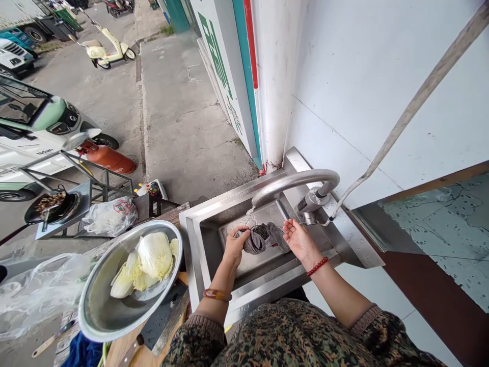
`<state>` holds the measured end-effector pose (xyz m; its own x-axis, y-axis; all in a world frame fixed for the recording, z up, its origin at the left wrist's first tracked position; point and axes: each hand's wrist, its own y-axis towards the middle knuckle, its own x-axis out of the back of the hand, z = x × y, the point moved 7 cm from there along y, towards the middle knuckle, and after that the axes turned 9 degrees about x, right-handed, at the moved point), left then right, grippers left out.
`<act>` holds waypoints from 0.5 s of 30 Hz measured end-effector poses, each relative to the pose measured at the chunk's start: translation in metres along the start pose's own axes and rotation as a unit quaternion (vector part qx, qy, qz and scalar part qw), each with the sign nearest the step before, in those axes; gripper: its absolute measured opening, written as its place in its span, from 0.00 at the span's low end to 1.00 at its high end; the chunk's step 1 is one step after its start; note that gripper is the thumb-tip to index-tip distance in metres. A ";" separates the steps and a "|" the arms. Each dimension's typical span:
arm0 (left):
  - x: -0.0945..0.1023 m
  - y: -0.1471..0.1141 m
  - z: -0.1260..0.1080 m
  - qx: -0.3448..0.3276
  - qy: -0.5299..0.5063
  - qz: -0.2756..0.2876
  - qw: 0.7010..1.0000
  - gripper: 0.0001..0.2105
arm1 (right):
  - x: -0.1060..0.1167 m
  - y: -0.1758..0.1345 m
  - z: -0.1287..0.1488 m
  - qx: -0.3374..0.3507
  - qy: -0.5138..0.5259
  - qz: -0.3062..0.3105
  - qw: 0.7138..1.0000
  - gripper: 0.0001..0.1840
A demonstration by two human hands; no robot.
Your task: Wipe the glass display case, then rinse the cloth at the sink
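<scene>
Over the steel sink (194, 244), my left hand (235, 246) is closed on one end of a bunched grey cloth (255, 243). A dark, speckled thing (262, 231) shows in the cloth's middle; I cannot make out whether it is a scourer or loose grains. Beside the cloth's other end, my right hand (298, 240) is palm up with curled fingers pinching its edge. Above the cloth, the curved faucet (294, 181) arches across, and water runs from its mouth into the basin behind the cloth.
Left of the sink stands a metal basin (95, 285) with pieces of napa cabbage (155, 255). A cleaver (160, 316) lies by it on a wooden board. Farther left are a wok (49, 206) on a stove, plastic bags (110, 216) and a gas cylinder (109, 157). A white wall rises at right.
</scene>
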<state>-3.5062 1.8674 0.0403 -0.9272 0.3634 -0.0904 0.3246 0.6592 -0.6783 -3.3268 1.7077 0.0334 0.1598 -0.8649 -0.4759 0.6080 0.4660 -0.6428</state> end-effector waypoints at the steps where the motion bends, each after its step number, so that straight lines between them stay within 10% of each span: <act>1: 0.001 0.000 0.001 0.000 0.000 -0.002 1.000 0.19 | 0.001 0.001 -0.001 0.010 -0.014 -0.002 1.000 0.06; 15: 0.011 -0.005 0.002 0.006 -0.003 -0.028 1.000 0.20 | 0.010 0.011 -0.009 0.053 -0.076 -0.017 0.996 0.12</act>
<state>-3.5183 1.8670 0.0407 -0.9451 0.3220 -0.0559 0.2694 0.6709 -0.6908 -3.3255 1.7059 0.0166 0.2480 -0.9021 -0.3530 0.6925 0.4199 -0.5866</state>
